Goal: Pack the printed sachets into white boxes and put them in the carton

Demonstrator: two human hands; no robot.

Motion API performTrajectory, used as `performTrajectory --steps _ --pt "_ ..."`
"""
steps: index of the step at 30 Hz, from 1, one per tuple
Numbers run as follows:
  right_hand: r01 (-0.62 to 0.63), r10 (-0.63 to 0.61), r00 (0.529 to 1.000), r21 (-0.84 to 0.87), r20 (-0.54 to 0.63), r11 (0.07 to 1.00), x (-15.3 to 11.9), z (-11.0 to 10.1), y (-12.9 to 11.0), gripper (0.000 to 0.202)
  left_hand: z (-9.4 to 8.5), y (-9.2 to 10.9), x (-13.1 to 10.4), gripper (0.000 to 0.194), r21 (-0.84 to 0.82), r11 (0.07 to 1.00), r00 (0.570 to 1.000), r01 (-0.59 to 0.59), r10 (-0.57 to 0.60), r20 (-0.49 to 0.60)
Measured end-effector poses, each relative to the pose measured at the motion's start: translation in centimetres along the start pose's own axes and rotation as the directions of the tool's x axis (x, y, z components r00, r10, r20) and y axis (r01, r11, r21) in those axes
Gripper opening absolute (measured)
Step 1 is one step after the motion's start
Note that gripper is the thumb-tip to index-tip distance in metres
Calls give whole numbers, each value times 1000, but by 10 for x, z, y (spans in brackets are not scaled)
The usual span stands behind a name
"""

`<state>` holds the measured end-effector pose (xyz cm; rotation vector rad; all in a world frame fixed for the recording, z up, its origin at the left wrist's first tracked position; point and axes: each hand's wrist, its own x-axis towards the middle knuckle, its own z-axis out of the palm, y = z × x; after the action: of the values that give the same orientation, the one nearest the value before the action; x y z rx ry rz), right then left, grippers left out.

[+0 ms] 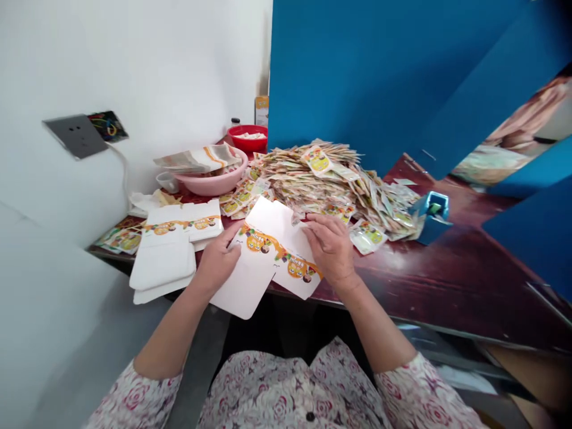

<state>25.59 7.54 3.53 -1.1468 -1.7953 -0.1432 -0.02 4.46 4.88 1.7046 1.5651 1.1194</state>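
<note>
Both of my hands hold a flat, unfolded white carton blank (263, 256) printed with an orange band and cartoon figures, at the near edge of a dark red table (447, 280). My left hand (217, 259) grips its left side, thumb on top. My right hand (329, 247) presses on its right part, fingers curled over the upper edge. Just behind my right hand lies a big heap of small printed sachets (330, 179).
A stack of more flat carton blanks (172, 247) lies to the left. A pink basin (214, 176) with paper on it and a red bowl (248, 137) stand behind. A blue tape dispenser (431, 214) sits right; blue panels (379, 71) rise behind.
</note>
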Motion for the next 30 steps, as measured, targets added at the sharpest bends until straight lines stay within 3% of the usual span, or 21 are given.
performTrajectory --steps 4,7,10,12,13,14,16,19,21,25,28,30 --pt "-122 123 992 124 0 985 -6 -16 -2 27 40 -5 3 62 148 978 988 -145 136 68" --pt "-275 294 956 330 -6 903 -4 -21 -8 24 58 13 -3 81 67 985 962 -162 142 231" --pt "-372 424 905 433 -27 821 3 -20 -14 23 59 39 -10 71 -167 984 872 -64 137 471" --pt "-357 411 911 434 -34 827 9 -19 -17 25 55 51 -12 51 -280 957 788 81 110 606" --pt "-322 375 926 420 -46 848 12 -20 -17 26 53 54 -12 43 -300 944 770 139 87 632" --pt "-276 328 942 391 -70 878 14 -22 -16 27 51 55 -11 38 -305 935 779 178 56 625" --pt "-196 250 956 296 -156 935 14 -31 -13 30 47 52 -9 34 -307 926 838 222 -20 545" --pt "-254 307 917 223 -255 941 5 -47 -5 34 47 44 -6 39 -418 864 907 280 -96 410" --pt "-372 413 900 244 -144 896 -3 -52 -1 36 50 42 -8 45 -529 794 917 300 -87 390" --pt "-550 515 834 219 201 806 -13 -50 0 40 61 44 -16 58 -600 694 870 397 -76 488" --pt "-655 565 756 400 331 642 -11 -53 -4 39 64 43 -23 69 -577 655 847 488 -196 494" --pt "-662 536 747 516 394 544 -8 -59 -8 43 62 44 -24 73 -548 630 816 551 -270 511"
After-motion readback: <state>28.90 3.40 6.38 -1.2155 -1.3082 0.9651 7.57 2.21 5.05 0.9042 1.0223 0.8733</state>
